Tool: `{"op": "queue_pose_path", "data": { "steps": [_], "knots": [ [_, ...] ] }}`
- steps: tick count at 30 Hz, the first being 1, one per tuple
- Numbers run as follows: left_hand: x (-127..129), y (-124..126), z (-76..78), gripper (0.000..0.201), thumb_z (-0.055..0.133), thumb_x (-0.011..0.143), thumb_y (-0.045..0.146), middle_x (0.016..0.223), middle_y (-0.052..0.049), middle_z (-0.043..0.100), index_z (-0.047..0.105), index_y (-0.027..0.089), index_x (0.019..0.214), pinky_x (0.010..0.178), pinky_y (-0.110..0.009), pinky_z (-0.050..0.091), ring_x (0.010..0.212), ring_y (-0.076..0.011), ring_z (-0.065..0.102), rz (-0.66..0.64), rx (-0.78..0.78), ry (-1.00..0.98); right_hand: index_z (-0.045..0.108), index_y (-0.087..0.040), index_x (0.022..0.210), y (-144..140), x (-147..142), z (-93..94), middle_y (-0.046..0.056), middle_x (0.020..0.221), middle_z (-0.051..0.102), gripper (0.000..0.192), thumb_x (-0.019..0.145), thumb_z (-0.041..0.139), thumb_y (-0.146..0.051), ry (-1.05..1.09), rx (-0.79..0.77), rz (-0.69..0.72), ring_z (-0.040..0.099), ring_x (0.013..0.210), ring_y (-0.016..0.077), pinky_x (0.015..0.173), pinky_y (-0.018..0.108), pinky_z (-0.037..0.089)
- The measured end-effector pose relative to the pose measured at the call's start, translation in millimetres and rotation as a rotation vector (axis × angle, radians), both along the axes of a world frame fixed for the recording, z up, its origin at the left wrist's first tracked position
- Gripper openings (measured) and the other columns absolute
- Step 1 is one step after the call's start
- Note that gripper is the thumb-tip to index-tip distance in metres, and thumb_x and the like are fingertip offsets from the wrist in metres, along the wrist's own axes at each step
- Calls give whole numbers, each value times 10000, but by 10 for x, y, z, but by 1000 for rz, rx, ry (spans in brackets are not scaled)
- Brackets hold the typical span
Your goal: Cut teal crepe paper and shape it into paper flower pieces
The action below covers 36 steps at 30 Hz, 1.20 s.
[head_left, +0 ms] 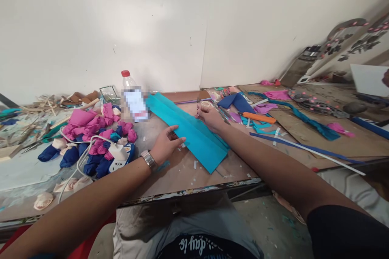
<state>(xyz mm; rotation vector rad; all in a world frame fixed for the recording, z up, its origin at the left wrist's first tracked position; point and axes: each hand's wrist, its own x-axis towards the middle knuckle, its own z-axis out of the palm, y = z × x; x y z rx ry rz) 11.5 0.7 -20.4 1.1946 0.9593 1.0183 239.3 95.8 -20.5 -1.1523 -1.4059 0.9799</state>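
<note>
Blue paper (194, 135): long way far-L to near-R | L hand (166, 145): nearer, at edge w/ thumb wide | R hand (209, 117): can't tell grip

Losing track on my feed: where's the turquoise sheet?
In the head view, the turquoise sheet lies aslant on the table near mid-picture, between the left hand and right hand.

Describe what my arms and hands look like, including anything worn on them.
Your left hand is ungloved, with a shiny silver metal link band around its wrist. Your right hand is ungloved too, its wrist and forearm uncovered; a plain black fabric sleeve covers that upper arm.
</note>
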Motion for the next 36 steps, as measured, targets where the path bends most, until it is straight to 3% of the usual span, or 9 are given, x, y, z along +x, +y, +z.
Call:
{"op": "queue_pose_path", "data": {
  "steps": [5, 8, 13, 16, 18, 24, 29, 34, 36],
  "knots": [
    [-7, 17, -28, 830, 877, 725, 313, 1093, -86, 712, 407, 233, 1404, 768, -364, 613, 942, -219, 698, 82, 15, -102, 612, -203, 882, -106, -18, 207, -15, 823, 648, 344, 709, 847, -385, 274, -73, 119, 685, 840, 139, 912, 333, 590],
    [-4, 3, -5, 864, 873, 707, 280, 1171, -85, 692, 369, 283, 1408, 796, -397, 616, 983, -233, 694, 120, 30, -116, 631, -187, 947, -209, -35, 341, -11, 842, 661, 358, 691, 864, -280, 318, -155, 210, 720, 849, 156, 889, 338, 604],
    [0, -7, 44, 762, 836, 658, 210, 1079, -63, 700, 484, 240, 1333, 780, -340, 591, 924, -205, 682, 178, 61, -120, 583, -183, 983, -449, -72, 428, -31, 883, 659, 404, 683, 849, -131, 362, -313, 286, 752, 836, 150, 801, 266, 612],
    [-10, 6, 18, 556, 804, 707, 294, 993, -73, 721, 625, 194, 1224, 777, -363, 585, 878, -223, 678, 198, 7, -92, 508, -230, 1210, -632, -51, 463, -30, 945, 677, 649, 677, 856, -103, 342, -406, 334, 767, 818, 182, 760, 314, 641],
    [-18, 10, -13, 569, 819, 703, 286, 1070, -80, 724, 649, 208, 1241, 847, -393, 586, 956, -246, 681, 234, 10, -86, 439, -273, 1319, -749, -12, 514, -32, 978, 678, 779, 686, 857, -95, 309, -473, 415, 774, 824, 192, 737, 322, 652],
    [-39, 0, -5, 834, 851, 668, 228, 1177, -95, 716, 549, 222, 1446, 879, -423, 581, 1008, -270, 679, 215, 25, 17, 488, -221, 1209, -1005, 117, 648, -15, 971, 665, 595, 745, 843, -107, 268, -655, 832, 780, 848, 192, 616, 244, 643],
    [-49, 9, 57, 579, 776, 746, 269, 1119, -80, 721, 672, 201, 1311, 926, -435, 569, 1018, -271, 664, 285, 62, 65, 506, -173, 980, -1262, 39, 478, 38, 913, 736, 401, 782, 855, -154, 414, -874, 1275, 790, 925, 244, 669, 295, 666],
    [-52, -15, 108, 823, 869, 648, 191, 1525, -104, 512, 570, 213, 1415, 1242, -470, 315, 1441, -331, 433, 338, 169, 143, 551, -155, 941, -1542, -19, 92, 106, 901, 752, 355, 856, 797, -397, 522, -1164, 1491, 786, 871, 258, 654, 347, 659],
    [-54, -30, 128, 949, 882, 640, 189, 1576, -114, 455, 476, 215, 1497, 1246, -486, 311, 1456, -339, 418, 316, 161, 169, 596, -137, 922, -1585, 13, 7, 111, 837, 736, 458, 849, 750, -562, 515, -1208, 1513, 774, 816, 255, 643, 344, 641]
  ]
}}
